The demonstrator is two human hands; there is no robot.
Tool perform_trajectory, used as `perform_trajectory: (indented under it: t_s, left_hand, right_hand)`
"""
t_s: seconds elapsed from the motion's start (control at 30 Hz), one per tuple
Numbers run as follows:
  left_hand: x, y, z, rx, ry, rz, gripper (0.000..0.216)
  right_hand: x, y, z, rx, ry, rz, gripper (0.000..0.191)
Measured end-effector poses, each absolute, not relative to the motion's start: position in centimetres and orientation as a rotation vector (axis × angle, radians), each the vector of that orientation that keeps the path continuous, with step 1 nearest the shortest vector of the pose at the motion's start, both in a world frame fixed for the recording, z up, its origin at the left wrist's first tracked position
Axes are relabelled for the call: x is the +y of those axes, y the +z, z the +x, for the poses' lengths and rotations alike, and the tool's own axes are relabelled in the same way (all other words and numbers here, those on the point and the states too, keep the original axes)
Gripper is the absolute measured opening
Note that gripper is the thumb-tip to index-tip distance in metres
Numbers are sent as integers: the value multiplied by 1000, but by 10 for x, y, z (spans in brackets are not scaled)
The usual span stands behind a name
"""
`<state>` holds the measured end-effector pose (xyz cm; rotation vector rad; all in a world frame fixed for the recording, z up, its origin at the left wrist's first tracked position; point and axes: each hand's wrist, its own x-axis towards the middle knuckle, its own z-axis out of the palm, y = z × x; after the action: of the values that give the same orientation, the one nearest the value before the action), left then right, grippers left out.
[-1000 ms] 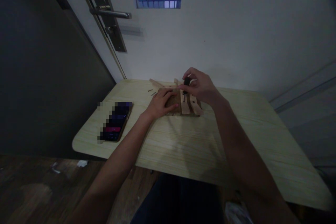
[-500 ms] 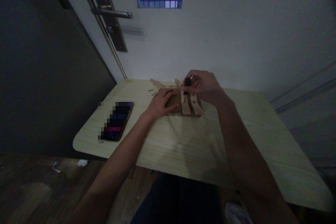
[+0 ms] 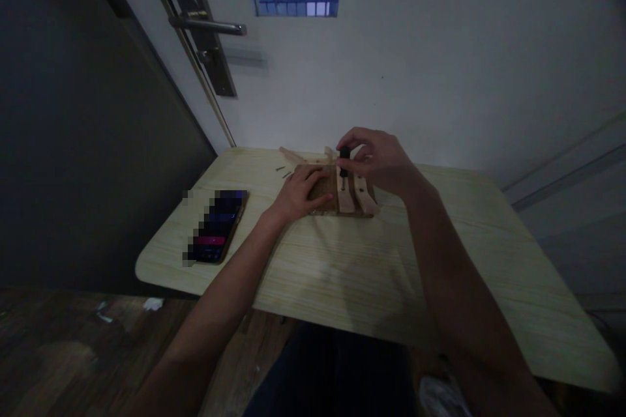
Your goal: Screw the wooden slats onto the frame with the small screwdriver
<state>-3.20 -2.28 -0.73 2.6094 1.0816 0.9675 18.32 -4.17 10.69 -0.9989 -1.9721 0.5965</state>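
Note:
My right hand (image 3: 384,158) grips the dark handle of a screwdriver (image 3: 345,161), which stands nearly upright with its tip down on a pale wooden strip (image 3: 345,201). Beside it to the right lies a second pale strip (image 3: 364,199) with dark holes or screw heads in it. Both strips rest on a brown board (image 3: 325,212). My left hand (image 3: 300,194) lies flat on the board's left part, fingers spread. Whether the screwdriver tip sits in a screw is too small to tell.
Loose screws (image 3: 283,172) lie left of the board, and more pale wood pieces (image 3: 293,155) behind it. A phone (image 3: 218,228) rests at the table's left. The pale table (image 3: 313,273) stands against a white door with a metal handle (image 3: 210,26).
My right hand and the screwdriver handle have shifted slightly left, and the screwdriver stands more upright. My left hand stays put on the board.

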Motion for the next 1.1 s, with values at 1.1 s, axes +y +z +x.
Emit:
perform_trajectory:
  t_s: [1.1]
  left_hand:
    - [-25,-4,-32,1108,948,2592,50]
  right_hand:
    - [-34,105,191,-1927,672,-1011,27]
